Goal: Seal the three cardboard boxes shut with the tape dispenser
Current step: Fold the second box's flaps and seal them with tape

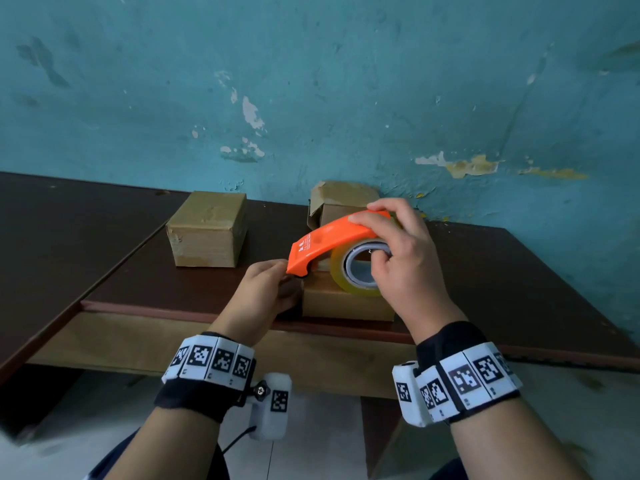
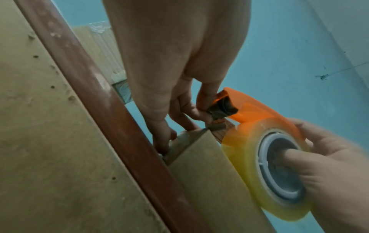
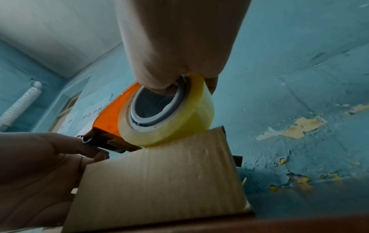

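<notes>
My right hand [image 1: 372, 239] grips the orange tape dispenser [image 1: 332, 237], fingers over its top and thumb inside the grey core of the clear yellowish tape roll [image 1: 360, 271]. The roll rests on top of the near cardboard box [image 1: 346, 306] at the table's front edge. My left hand [image 1: 285, 275] pinches the dispenser's front end by the black roller [image 2: 223, 108], at the box's left top edge. A closed box [image 1: 207, 230] stands at the back left. Behind the dispenser, a third box [image 1: 339, 202] has its flaps up. The near box's top is mostly hidden.
The dark brown table [image 1: 156, 289] runs up to a peeling teal wall [image 1: 311, 98]. Its front edge [image 2: 111, 119] lies just below the near box. A lighter wooden board [image 1: 138, 341] sits under the tabletop.
</notes>
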Motion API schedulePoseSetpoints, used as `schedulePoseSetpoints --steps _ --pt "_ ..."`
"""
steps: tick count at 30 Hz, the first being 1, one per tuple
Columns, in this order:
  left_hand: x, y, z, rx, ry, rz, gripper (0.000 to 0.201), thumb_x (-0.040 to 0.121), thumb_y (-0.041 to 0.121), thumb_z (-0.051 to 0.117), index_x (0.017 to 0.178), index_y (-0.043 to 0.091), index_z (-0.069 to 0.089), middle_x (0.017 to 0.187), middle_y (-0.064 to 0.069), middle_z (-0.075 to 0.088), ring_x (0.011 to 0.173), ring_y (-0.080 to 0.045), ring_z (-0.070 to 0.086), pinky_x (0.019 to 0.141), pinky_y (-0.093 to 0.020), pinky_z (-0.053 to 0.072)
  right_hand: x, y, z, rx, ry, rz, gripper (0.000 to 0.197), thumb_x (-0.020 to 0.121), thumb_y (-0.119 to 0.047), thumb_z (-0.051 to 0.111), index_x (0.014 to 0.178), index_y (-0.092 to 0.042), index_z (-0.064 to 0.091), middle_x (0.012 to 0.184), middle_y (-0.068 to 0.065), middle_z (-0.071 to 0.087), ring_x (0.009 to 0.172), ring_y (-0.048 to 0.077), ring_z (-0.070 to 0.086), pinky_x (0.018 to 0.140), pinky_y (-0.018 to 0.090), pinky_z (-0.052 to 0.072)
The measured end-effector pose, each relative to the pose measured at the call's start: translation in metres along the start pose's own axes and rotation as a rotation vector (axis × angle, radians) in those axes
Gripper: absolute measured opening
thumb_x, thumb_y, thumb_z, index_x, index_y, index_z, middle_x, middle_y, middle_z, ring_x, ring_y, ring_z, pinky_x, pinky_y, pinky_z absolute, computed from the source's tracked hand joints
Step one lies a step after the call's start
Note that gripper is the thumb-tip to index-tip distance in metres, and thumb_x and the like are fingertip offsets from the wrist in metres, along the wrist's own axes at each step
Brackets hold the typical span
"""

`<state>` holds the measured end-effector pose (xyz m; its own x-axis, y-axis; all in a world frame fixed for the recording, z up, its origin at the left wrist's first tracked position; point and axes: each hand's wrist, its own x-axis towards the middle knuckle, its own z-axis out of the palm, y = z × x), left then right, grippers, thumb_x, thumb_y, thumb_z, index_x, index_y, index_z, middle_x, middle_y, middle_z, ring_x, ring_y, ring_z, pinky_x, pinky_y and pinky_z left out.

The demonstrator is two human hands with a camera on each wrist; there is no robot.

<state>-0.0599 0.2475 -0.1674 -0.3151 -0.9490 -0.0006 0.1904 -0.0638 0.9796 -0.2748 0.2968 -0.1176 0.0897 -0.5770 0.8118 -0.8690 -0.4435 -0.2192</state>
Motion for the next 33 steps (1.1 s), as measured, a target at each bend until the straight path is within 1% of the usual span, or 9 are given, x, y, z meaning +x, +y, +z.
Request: schedulePoseSetpoints --steps 5,8,13,20,23,26,29,31,33 --pt "0.004 0.003 -0.001 0.023 -0.039 -0.022 0.045 0.11 0.015 0.041 0.077 0.017 0.072 0.08 -0.005 0.064 0.082 -0.017 0.061 0.086 -0.034 0.054 0.005 0.009 0.001 0.061 -0.003 -0.023 0.065 0.074 0.022 0.052 0.122 -0.015 0.075 0.129 0.006 0.056 0.124 0.027 0.056 0.102 0.046 0.052" --pt "0.005 0.004 0.0 0.052 -0.051 -0.013 0.049 0.111 0.015 0.041 0.078 0.017 0.077 0.083 -0.001 0.073 0.089 -0.015 0.068 0.088 -0.034 0.056 0.012 0.016 0.003 0.127 0.008 -0.018 0.064 0.073 0.024 0.055 0.117 -0.016 0.078 0.129 0.005 0.056 0.126 0.025 0.055 0.099 0.044 0.055" --pt "0.008 0.005 0.004 0.081 -0.026 0.006 0.032 0.107 0.012 0.046 0.09 0.012 0.073 0.082 0.003 0.072 0.088 -0.014 0.067 0.083 -0.033 0.055 0.022 0.026 0.005 0.22 -0.035 0.123 0.061 0.077 0.024 0.056 0.116 -0.019 0.078 0.124 -0.003 0.057 0.12 0.011 0.058 0.097 0.035 0.057" --pt "0.01 -0.003 0.0 0.082 -0.012 0.013 0.033 0.111 0.017 0.044 0.102 0.004 0.073 0.096 -0.009 0.069 0.102 -0.025 0.066 0.101 -0.043 0.056 0.02 0.014 -0.001 0.205 -0.065 0.107 0.059 0.08 0.021 0.061 0.116 -0.023 0.077 0.122 -0.005 0.056 0.116 0.007 0.057 0.089 0.022 0.056" --pt "0.011 -0.007 0.003 0.095 0.03 0.08 0.036 0.108 0.013 0.048 0.091 0.012 0.08 0.09 -0.006 0.074 0.098 -0.023 0.068 0.104 -0.046 0.054 0.016 0.017 -0.002 0.208 -0.043 0.12 0.063 0.077 0.022 0.059 0.116 -0.023 0.077 0.122 -0.005 0.055 0.115 0.006 0.058 0.088 0.021 0.056" --pt "0.018 -0.015 0.002 0.22 0.138 0.195 0.033 0.102 0.022 0.054 0.09 0.026 0.084 0.11 0.001 0.075 0.119 -0.019 0.065 0.113 -0.057 0.046 0.014 0.015 0.0 0.178 -0.042 0.116 0.063 0.077 0.022 0.057 0.117 -0.023 0.077 0.123 -0.005 0.055 0.117 0.007 0.057 0.092 0.023 0.055" --pt "0.029 -0.023 -0.001 0.358 0.229 0.197 0.037 0.102 0.025 0.052 0.076 0.023 0.079 0.113 -0.001 0.064 0.123 -0.022 0.058 0.11 -0.052 0.045 0.019 0.007 0.005 0.101 -0.065 0.084 0.059 0.079 0.019 0.056 0.116 -0.021 0.077 0.121 -0.004 0.055 0.116 0.014 0.058 0.093 0.032 0.057" --pt "0.034 -0.026 -0.002 0.527 0.242 0.171 0.037 0.101 0.029 0.045 0.082 0.028 0.077 0.123 -0.008 0.062 0.132 -0.034 0.048 0.106 -0.03 0.034 0.024 0.002 0.008 0.055 -0.088 0.045 0.055 0.081 0.017 0.056 0.114 -0.02 0.078 0.119 -0.001 0.057 0.115 0.019 0.059 0.095 0.038 0.056" --pt "0.033 -0.027 0.0 0.676 0.233 0.114 0.038 0.105 0.019 0.039 0.099 0.019 0.077 0.13 -0.007 0.056 0.14 -0.034 0.034 0.092 -0.013 0.018 0.025 0.002 0.008 0.048 -0.097 0.029 0.054 0.08 0.017 0.056 0.114 -0.019 0.078 0.118 0.0 0.058 0.114 0.02 0.059 0.097 0.04 0.055"
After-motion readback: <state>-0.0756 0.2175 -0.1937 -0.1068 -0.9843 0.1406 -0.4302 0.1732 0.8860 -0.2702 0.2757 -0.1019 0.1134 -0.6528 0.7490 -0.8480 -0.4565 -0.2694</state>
